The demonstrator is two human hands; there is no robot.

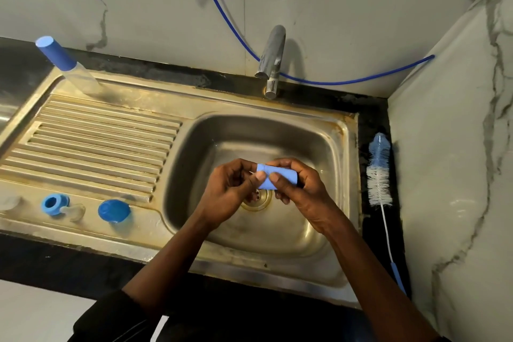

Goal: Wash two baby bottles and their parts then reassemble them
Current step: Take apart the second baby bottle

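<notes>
Over the sink basin (pixel 194 153) both hands hold a light blue bottle cap (pixel 277 178) lying sideways. My right hand (pixel 301 191) grips its right part with thumb and fingers curled round it. My left hand (pixel 230 191) pinches its left end, thumb on top. An assembled clear bottle with a blue cap (pixel 66 65) stands at the back left of the drainboard. Along the drainboard's front lie a blue screw ring (pixel 52 205), a clear teat (pixel 72 210) beside it and a blue round lid (pixel 114 211). A clear part (pixel 9 203) shows at the far left, blurred.
The chrome tap (pixel 273 61) stands behind the basin, no water running. A blue hose (pixel 333 82) runs along the wall. A blue and white bottle brush (pixel 379 175) lies on the dark counter right of the sink. Marble walls close the back and right.
</notes>
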